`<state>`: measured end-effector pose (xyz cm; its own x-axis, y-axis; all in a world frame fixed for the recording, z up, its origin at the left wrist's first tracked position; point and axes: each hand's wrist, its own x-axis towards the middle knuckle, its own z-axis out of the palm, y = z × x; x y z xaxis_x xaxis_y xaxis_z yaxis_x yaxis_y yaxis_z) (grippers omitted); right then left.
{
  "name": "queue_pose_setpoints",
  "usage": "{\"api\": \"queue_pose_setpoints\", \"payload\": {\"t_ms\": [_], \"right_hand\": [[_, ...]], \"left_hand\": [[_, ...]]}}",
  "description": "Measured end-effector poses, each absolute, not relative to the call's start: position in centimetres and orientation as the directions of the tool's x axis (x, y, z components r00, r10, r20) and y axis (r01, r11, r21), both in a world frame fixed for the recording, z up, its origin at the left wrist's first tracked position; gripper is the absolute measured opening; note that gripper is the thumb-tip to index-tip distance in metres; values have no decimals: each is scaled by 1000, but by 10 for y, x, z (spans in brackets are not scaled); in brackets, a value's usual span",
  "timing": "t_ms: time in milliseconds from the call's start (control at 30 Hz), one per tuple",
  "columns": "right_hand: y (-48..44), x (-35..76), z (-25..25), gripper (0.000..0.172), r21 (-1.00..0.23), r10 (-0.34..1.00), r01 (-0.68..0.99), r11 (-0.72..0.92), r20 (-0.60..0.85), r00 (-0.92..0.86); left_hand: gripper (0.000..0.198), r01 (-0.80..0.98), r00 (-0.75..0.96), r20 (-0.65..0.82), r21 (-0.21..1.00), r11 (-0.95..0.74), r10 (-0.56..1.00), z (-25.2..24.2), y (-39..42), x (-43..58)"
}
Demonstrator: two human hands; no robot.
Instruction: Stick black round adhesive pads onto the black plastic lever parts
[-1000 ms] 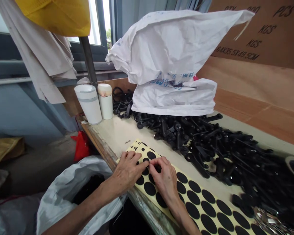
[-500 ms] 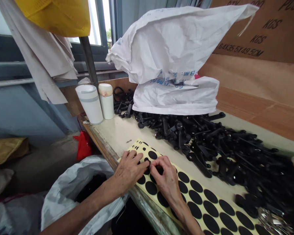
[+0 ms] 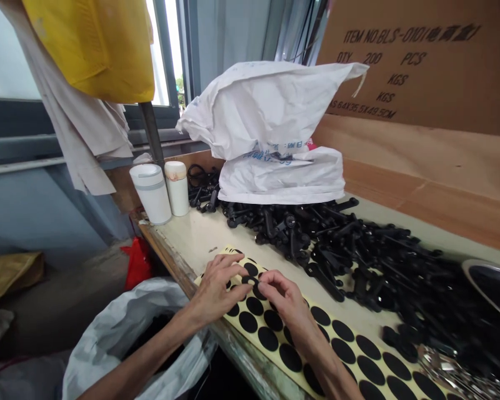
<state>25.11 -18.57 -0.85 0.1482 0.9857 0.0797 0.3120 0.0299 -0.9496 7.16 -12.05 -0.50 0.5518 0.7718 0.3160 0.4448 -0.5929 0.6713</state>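
Note:
Under both hands lies a pale yellow sheet [image 3: 256, 338] with rows of round black stickers. My left hand [image 3: 220, 286] rests over its far end, fingers spread, thumb and forefinger apart. Close by, my right hand [image 3: 286, 297] pinches the edge of a dark round sticker [image 3: 253, 279], which sits between the two hands and looks partly lifted. The fingertips hide part of it. Beyond the sheet is a large heap of black plastic arm-like parts [image 3: 291, 230].
A white sack [image 3: 281, 175] sits on the heap. Two white cups, one a tumbler [image 3: 152, 197], stand at the left edge. Metal pieces [image 3: 445, 364] and a bowl [image 3: 494, 283] are at right. An open white bag [image 3: 95, 333] hangs below the table edge. A carton [image 3: 420, 72] stands behind.
The camera view has tilted up and turned right. My left thumb and forefinger have parted, while my right hand keeps its pinch near the sticker.

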Motion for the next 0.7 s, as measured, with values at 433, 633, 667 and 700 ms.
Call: {"api": "queue_pose_setpoints", "payload": {"t_ms": [433,633,667,700], "right_hand": [[-243,286,-6,29,-983,893,183,-36,50,447],[-260,303,-6,25,-965,840,262,-15,130,528],[-263,305,-7,24,-948,817,317,-6,178,548],[-267,307,-7,22,-921,787,390,12,249,564]], "left_hand": [[19,48,427,-146,989,138,893,18,-168,138],[18,97,496,-134,990,99,858,13,-178,169],[19,106,518,-105,993,57,849,11,-178,174],[22,117,542,-65,993,2,838,10,-178,179]]}}
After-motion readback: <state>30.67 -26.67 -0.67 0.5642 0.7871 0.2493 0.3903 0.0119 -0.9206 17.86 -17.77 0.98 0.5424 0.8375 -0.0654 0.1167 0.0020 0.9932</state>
